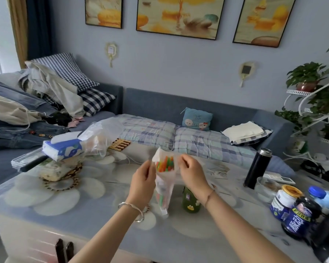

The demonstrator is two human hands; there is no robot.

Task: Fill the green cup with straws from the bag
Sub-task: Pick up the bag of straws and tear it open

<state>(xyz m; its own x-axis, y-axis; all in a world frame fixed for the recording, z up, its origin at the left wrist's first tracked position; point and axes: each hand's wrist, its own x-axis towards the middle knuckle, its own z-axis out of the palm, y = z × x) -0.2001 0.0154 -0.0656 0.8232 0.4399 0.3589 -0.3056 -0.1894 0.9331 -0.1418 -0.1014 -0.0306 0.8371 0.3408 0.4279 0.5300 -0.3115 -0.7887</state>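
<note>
A clear plastic bag (164,188) stands upright above the table, its mouth pulled apart. Orange and green straws (164,164) show at its top, and more colour shows through lower down. My left hand (143,180) pinches the bag's left edge. My right hand (192,173) pinches the right edge. The green cup (190,203), dark green with small cartoon stickers, stands on the table just right of the bag, partly hidden behind my right wrist. Its opening is hidden.
The table (103,215) has a floral top. A black flask (257,168), a glass bowl (267,188), jars and bottles (296,215) crowd its right side. A tissue pack (64,149), a plastic bag (101,137) and food boxes lie at its back left. A sofa stands behind.
</note>
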